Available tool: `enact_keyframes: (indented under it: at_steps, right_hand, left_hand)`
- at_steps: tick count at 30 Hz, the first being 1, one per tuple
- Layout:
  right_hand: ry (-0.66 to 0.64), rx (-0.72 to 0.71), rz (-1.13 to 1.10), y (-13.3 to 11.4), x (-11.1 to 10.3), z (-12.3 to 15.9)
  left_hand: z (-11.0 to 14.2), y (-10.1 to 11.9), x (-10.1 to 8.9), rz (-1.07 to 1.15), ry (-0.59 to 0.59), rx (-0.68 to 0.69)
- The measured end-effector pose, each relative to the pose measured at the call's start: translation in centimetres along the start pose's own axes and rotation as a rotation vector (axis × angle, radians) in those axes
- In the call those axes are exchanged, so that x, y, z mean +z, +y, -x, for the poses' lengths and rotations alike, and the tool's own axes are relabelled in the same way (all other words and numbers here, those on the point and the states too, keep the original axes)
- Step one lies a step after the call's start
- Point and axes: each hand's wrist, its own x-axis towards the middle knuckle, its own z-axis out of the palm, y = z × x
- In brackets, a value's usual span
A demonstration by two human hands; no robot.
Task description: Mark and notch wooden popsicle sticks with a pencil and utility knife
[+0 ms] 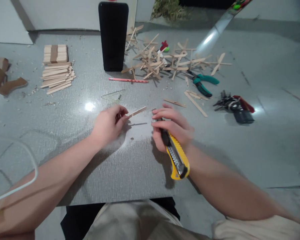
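My left hand (111, 123) pinches one end of a wooden craft stick (138, 111), whose free end points right, just above the grey table (102, 180). Close on the right, my right hand (172, 126) is closed around a yellow utility knife (177, 155). The knife's yellow rear end points toward me; its front end is hidden by my fingers, so I cannot see the blade. A gap lies between the stick and the fingers of my right hand. Beyond that hand a split stick (174, 103) and some loose sticks (196, 104) lie flat.
At the back stand a black phone (113, 36) and a tangle of joined sticks (152, 63). A pink pencil (128, 80), green-handled pliers (203, 83) and keys (230, 102) lie nearer. Stacked sticks (56, 76) and brown paper strips (5, 78) are at left. A white cable (33, 160) crosses the left edge.
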Motion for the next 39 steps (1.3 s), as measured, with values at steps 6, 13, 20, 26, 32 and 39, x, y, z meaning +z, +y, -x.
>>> enact_keyframes:
  at_steps: [6, 13, 20, 26, 32, 39]
  right_hand:
    - [0.044, 0.196, 0.053, 0.7, 0.4, -0.2]
    - [-0.113, 0.17, -0.007, 0.4, 0.5, -0.7]
    - [-0.125, 0.05, -0.046, 1.2, 0.4, -0.4]
    - [-0.139, -0.092, -0.03, 1.7, -0.2, -0.5]
    - [-0.134, -0.11, 0.011, 1.9, -0.3, -0.5]
    - [-0.149, -0.104, 0.01, 1.6, -0.4, -0.5]
  left_hand:
    - [0.3, 0.6, -0.2, 0.232, -0.081, 0.102]
    - [0.6, 0.7, 0.0, 0.273, -0.146, 0.193]
    - [0.4, 0.7, -0.3, 0.273, -0.162, 0.276]
    - [0.1, 0.4, -0.4, 0.259, -0.172, 0.325]
    - [0.1, 0.0, -0.3, 0.26, -0.134, 0.37]
    - [-0.1, -0.2, -0.2, 0.261, -0.11, 0.442]
